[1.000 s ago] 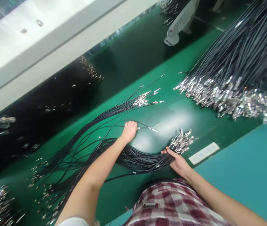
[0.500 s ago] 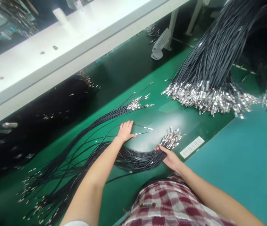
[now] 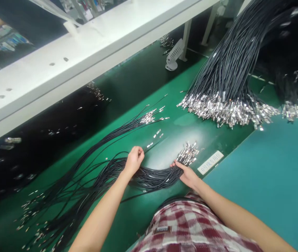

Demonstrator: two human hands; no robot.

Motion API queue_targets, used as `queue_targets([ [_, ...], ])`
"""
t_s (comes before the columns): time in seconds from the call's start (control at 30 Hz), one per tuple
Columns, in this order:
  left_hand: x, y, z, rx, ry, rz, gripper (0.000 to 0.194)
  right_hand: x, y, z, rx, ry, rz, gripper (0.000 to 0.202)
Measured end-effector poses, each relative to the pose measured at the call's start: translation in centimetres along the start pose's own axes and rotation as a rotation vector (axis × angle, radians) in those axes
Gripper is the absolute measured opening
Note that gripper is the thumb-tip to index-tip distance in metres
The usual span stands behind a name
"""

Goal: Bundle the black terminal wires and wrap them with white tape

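My right hand point(image 3: 188, 174) is closed around a thick bundle of black cables point(image 3: 159, 177), just behind its silvery metal terminals point(image 3: 188, 154). Above the middle of that bundle, my left hand point(image 3: 135, 159) pinches a few thin black cables point(image 3: 153, 144), whose bright tips stick out to the upper right, blurred by motion. A smaller group of black cables point(image 3: 117, 131) lies on the green surface beyond my left hand, its metal ends pointing right. The cables' other ends spread out at the lower left.
A large pile of black cables point(image 3: 230, 70) with metal ends lies at the upper right. A label strip point(image 3: 210, 162) with handwriting is stuck on the green table point(image 3: 175, 129). A white shelf point(image 3: 91, 49) crosses above, with a grey bracket-like piece point(image 3: 174, 55) below it.
My left hand has gone from spread fingers on the cables to a raised pinch, and the loose cable ends have lifted with it. My right hand keeps its grip on the bundle.
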State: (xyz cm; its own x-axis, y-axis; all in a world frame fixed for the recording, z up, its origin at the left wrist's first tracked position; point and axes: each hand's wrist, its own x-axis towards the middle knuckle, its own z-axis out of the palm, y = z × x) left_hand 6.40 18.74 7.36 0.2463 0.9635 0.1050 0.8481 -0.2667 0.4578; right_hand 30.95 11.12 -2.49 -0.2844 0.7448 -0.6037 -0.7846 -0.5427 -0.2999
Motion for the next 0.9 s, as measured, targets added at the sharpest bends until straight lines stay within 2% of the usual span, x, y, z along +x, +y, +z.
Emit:
queue_targets([
  [0.03, 0.4, 1.4, -0.4, -0.068, 0.077, 0.000, 0.005, 0.0, 0.0, 0.0, 0.002, 0.001, -0.002, 0.026],
  [0.1, 0.4, 4.5, -0.1, -0.116, 0.108, 0.023, 0.004, -0.1, 0.0, 0.0, 0.009, -0.006, -0.012, 0.029],
  [0.17, -0.9, 7.5, 2.0, -0.058, -0.004, 0.041, 0.007, -0.3, 0.1, -0.1, 0.021, -0.023, -0.032, 0.034],
  [0.23, -3.2, 9.5, 5.2, 0.075, -0.196, 0.057, 0.013, -0.4, 0.2, -0.2, 0.024, -0.024, -0.048, 0.037],
  [0.27, -4.4, 10.1, 6.7, 0.139, -0.284, 0.080, 0.015, -0.3, 0.3, -0.3, 0.017, -0.009, -0.048, 0.037],
  [0.33, -5.9, 10.1, 8.7, 0.195, -0.368, 0.149, 0.015, -0.2, 0.4, -0.4, -0.002, 0.049, -0.028, 0.035],
  [0.37, -5.8, 9.5, 9.0, 0.192, -0.386, 0.169, 0.015, -0.1, 0.4, -0.4, -0.009, 0.086, -0.013, 0.034],
  [0.43, -3.9, 7.3, 7.8, 0.165, -0.380, 0.145, 0.020, 0.2, 0.5, -0.4, -0.008, 0.152, 0.017, 0.031],
  [0.5, 0.2, 3.7, 5.2, 0.180, -0.315, 0.051, 0.024, 0.4, 0.5, -0.2, 0.009, 0.196, 0.036, 0.029],
  [0.57, 5.0, -0.8, 2.4, 0.279, -0.195, -0.051, 0.014, 0.4, 0.4, 0.0, 0.024, 0.225, 0.049, 0.028],
  [0.6, 7.2, -3.0, 1.2, 0.348, -0.144, -0.116, 0.017, 0.4, 0.4, 0.1, 0.030, 0.236, 0.051, 0.028],
  [0.7, 11.9, -8.5, -0.4, 0.480, -0.089, -0.267, 0.032, 0.4, 0.4, 0.3, 0.033, 0.253, 0.048, 0.031],
  [0.8, 13.0, -10.9, 0.2, 0.466, -0.098, -0.270, 0.024, 0.4, 0.3, 0.4, 0.017, 0.242, 0.058, 0.035],
  [0.9, 11.7, -10.6, 1.3, 0.439, -0.109, -0.263, 0.013, 0.4, 0.1, 0.5, -0.007, 0.225, 0.065, 0.034],
])
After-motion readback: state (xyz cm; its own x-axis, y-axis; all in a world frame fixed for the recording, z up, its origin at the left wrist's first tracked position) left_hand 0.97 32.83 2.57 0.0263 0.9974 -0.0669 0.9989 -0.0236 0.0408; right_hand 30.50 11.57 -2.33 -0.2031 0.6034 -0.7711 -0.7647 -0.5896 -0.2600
